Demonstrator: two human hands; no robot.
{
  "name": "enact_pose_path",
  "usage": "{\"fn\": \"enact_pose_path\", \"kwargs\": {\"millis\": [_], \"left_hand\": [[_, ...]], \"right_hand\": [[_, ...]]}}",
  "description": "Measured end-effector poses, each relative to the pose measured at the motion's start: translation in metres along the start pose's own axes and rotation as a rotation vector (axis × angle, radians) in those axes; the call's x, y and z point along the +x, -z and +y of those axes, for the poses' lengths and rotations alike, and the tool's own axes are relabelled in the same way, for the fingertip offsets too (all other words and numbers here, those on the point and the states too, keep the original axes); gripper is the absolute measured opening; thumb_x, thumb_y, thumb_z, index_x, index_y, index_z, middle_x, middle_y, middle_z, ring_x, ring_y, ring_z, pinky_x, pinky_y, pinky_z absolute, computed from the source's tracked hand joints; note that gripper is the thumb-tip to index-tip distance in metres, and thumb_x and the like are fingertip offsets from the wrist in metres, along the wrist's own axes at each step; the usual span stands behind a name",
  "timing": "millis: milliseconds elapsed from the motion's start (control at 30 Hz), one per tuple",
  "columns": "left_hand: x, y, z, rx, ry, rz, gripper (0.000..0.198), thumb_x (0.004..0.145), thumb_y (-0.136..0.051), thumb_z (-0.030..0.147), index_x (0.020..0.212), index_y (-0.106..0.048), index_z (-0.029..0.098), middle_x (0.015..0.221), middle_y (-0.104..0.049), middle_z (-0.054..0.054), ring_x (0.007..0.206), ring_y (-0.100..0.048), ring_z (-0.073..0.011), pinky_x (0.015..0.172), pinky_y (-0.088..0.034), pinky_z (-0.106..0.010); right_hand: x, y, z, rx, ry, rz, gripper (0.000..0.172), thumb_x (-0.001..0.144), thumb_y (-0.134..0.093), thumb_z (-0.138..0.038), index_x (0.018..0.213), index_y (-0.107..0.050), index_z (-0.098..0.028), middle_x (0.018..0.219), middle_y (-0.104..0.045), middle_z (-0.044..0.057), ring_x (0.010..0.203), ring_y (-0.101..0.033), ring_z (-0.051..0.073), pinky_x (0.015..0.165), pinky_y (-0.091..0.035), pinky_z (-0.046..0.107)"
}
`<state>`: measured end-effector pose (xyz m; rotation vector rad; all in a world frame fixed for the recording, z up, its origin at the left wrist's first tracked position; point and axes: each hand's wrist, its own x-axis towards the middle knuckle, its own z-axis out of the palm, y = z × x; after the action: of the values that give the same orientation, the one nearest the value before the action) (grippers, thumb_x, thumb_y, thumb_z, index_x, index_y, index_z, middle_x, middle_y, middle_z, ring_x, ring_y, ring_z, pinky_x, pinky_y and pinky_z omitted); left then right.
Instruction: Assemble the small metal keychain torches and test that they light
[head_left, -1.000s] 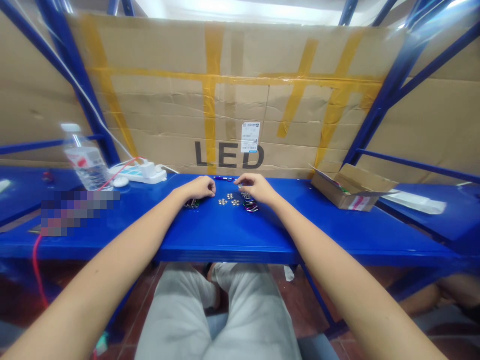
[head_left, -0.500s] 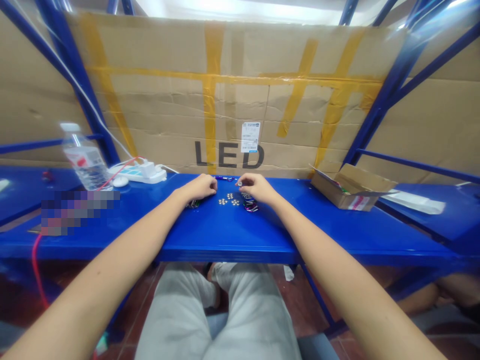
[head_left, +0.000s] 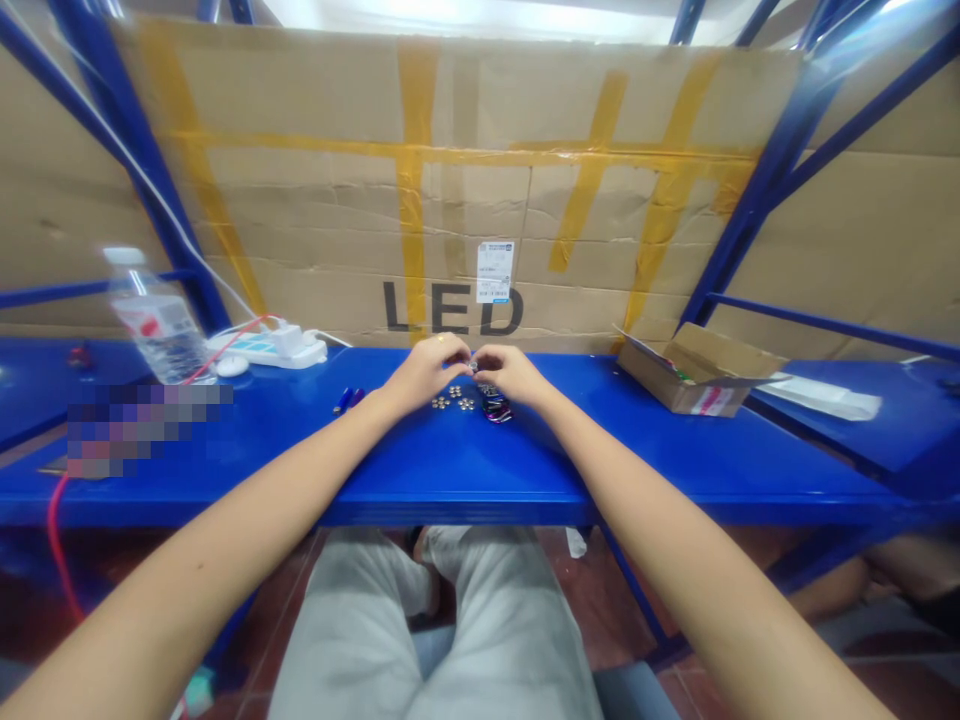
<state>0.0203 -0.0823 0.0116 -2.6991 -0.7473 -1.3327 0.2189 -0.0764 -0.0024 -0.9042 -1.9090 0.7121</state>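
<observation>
My left hand (head_left: 431, 375) and my right hand (head_left: 511, 375) meet fingertip to fingertip just above the blue table. Between the tips is a small round silvery part (head_left: 473, 368), pinched by my right thumb and finger. My left fingers are closed right against it; what they hold, if anything, is too small to make out. Below the hands lie small round metal pieces (head_left: 466, 404) in several little clusters. Beside my right hand is a heap of small dark parts with coloured wires (head_left: 496, 407). Blue and purple pieces (head_left: 349, 401) show beyond my left forearm.
An open cardboard box (head_left: 697, 375) stands at the right, near a white packet (head_left: 825, 395). At the left are a water bottle (head_left: 157, 320), a white power strip (head_left: 277, 345) and a red cable (head_left: 60, 550). A large cardboard sheet (head_left: 322, 230) closes off the back.
My left hand has moved right, from near the small parts at the left, to meet my right hand. My right hand stays nearly in place with the round part. The view has shifted slightly.
</observation>
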Motion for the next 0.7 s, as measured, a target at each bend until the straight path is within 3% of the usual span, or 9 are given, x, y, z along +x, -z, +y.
{"fn": "enact_pose_path", "kwargs": {"millis": [167,467,567,700], "left_hand": [[-0.002,-0.006,-0.001,0.014,-0.104,0.021,0.003,0.088,-0.068,0.016,0.090,-0.067,0.017,0.093,-0.064,-0.004,0.084,-0.062,-0.0153,0.079,-0.050,-0.028],[-0.003,-0.008,-0.001,0.022,-0.079,-0.011,0.005,0.088,-0.068,0.020,0.093,-0.067,0.018,0.094,-0.064,-0.004,0.087,-0.062,-0.0159,0.081,-0.051,-0.030],[0.000,0.000,-0.001,0.029,-0.042,-0.009,0.012,0.087,-0.070,0.025,0.095,-0.067,0.018,0.093,-0.066,-0.005,0.087,-0.062,-0.0172,0.082,-0.051,-0.031],[0.000,0.026,-0.013,0.112,0.145,-0.079,0.017,0.093,-0.058,0.031,0.094,-0.069,0.018,0.092,-0.071,-0.006,0.084,-0.064,-0.0183,0.079,-0.049,-0.031]], "right_hand": [[-0.002,-0.002,-0.006,0.040,0.006,-0.024,0.016,0.064,-0.072,-0.025,0.074,-0.063,-0.016,0.072,-0.064,-0.001,0.071,-0.055,0.015,0.071,-0.045,0.030],[-0.002,-0.001,-0.007,0.060,0.016,-0.019,0.016,0.063,-0.073,-0.024,0.074,-0.064,-0.017,0.071,-0.064,-0.001,0.073,-0.057,0.016,0.071,-0.046,0.031],[-0.001,0.000,-0.005,0.062,-0.001,-0.006,0.016,0.063,-0.073,-0.021,0.076,-0.067,-0.017,0.073,-0.067,0.000,0.076,-0.060,0.018,0.074,-0.048,0.032],[0.000,0.003,-0.002,0.074,-0.019,0.035,0.016,0.062,-0.071,-0.016,0.077,-0.068,-0.017,0.080,-0.071,0.002,0.082,-0.064,0.019,0.083,-0.051,0.036]]}}
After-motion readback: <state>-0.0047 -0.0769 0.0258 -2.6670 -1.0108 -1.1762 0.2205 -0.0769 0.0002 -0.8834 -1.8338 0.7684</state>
